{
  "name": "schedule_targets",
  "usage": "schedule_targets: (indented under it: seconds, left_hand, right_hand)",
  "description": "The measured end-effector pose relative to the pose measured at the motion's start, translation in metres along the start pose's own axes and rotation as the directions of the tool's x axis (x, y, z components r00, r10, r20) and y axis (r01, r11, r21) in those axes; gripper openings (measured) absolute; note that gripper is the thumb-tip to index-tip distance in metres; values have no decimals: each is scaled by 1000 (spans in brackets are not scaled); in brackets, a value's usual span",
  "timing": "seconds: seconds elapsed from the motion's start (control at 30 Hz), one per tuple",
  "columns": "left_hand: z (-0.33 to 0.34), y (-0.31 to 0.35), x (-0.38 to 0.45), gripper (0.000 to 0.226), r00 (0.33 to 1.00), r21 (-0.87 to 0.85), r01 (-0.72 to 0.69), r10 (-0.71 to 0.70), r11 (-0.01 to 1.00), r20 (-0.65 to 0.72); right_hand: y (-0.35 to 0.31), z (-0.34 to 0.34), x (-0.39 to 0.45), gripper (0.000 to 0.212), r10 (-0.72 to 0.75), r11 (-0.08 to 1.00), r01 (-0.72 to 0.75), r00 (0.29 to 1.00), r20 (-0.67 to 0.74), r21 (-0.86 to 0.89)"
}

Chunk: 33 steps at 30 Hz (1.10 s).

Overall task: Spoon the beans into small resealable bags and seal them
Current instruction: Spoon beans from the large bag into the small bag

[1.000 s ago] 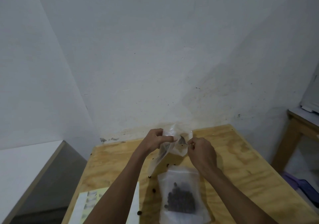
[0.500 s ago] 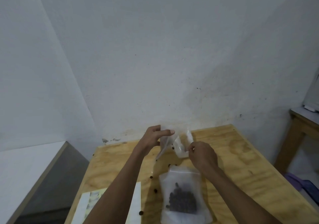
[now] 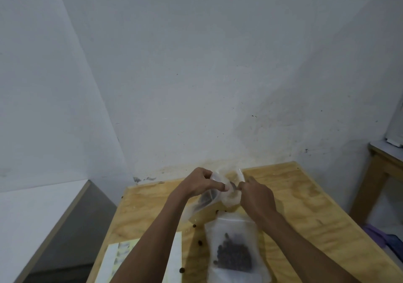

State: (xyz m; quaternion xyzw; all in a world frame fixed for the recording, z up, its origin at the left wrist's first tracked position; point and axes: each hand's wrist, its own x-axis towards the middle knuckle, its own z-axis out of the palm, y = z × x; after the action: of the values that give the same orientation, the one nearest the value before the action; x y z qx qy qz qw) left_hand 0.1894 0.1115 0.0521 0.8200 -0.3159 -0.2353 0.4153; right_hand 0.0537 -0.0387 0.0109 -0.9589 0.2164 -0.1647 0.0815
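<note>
Above the far part of the wooden table (image 3: pixel 305 206), both hands hold a small clear resealable bag (image 3: pixel 209 197). My left hand (image 3: pixel 199 183) pinches its top left edge, and my right hand (image 3: pixel 256 195) pinches the top right edge. The bag hangs crumpled between them, and I cannot make out its contents. A second frosted bag (image 3: pixel 231 239) lies flat on the table nearer me, with a heap of dark beans (image 3: pixel 234 256) inside. No spoon is visible.
Several loose beans (image 3: pixel 200 242) lie scattered on the wood left of the flat bag. A white sheet (image 3: pixel 113 263) lies at the table's near left. A grey-white ledge (image 3: pixel 43 213) stands to the left, a wooden stand (image 3: pixel 379 173) to the right. The white wall is just behind.
My hands have drawn a little closer together on the held bag, and its shape has shifted from spread to bunched. The flat bag of beans has stayed put.
</note>
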Motion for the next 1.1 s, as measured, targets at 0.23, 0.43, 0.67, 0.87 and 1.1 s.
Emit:
schedule_targets:
  seconds: [0.23,0.43,0.67,0.87,1.1]
  left_hand:
    - [-12,-23,-8,59,997,76,70,-69,995,-18]
    - [-11,-28,-15,31,996,67,94,-93,993,-18]
    - [-13,-28,-21,46,990,64,142,-142,988,0]
    - [-10,-25,-22,54,990,38,143,-143,989,2]
    - [4,4,-19,16,998,-49,-34,32,998,-45]
  right_hand:
    - [10,-18,6,22,66,925,-76,997,41,371]
    - [5,-8,-7,25,-90,983,71,990,106,168]
    - [-5,-12,5,32,-76,997,78,992,99,-18]
    - [-6,-6,3,30,-26,999,28,996,79,-26]
    - [-13,3,-5,25,186,958,-203,978,98,202]
